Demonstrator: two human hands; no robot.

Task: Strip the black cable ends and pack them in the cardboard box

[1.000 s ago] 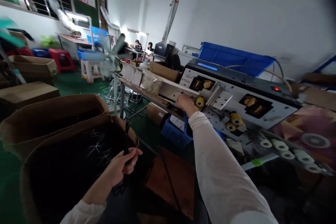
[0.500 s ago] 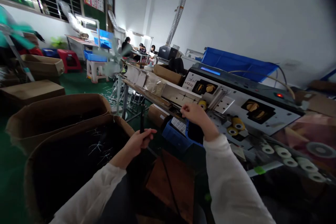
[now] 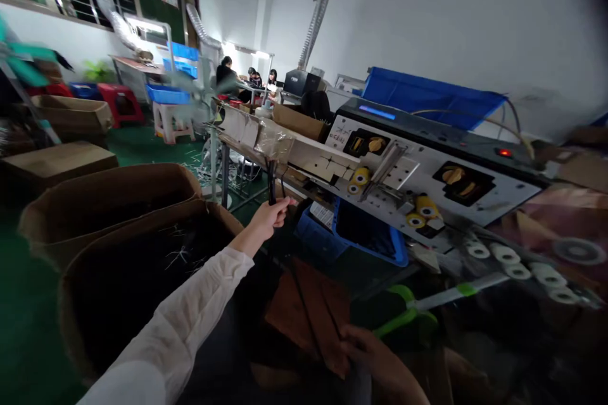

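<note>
My left hand (image 3: 272, 218) is closed around several black cables (image 3: 272, 183), whose ends stick up above the fist in front of the machine bench. Low in the picture, my right hand (image 3: 365, 354) is closed at the end of a thin black cable (image 3: 329, 309), which runs up over a brown cardboard surface (image 3: 289, 313); its fingers are dim. Another dark strand lies beside it. The machine (image 3: 441, 161) with yellow rollers (image 3: 424, 207) stands beyond both hands, and a blue crate (image 3: 375, 240) of dark items sits below it.
Two large open cardboard boxes (image 3: 152, 180) stand at the left, the nearer one holding dark material and pale ties. White rolls (image 3: 505, 253) hang at the right above a green-footed stand (image 3: 403, 313). A blurred fan (image 3: 202, 88) is at the bench's far end; people sit behind.
My right hand has dropped from the front of the machine to the lower middle, at a thin cable. My left hand has risen slightly to the right, still with black cables.
</note>
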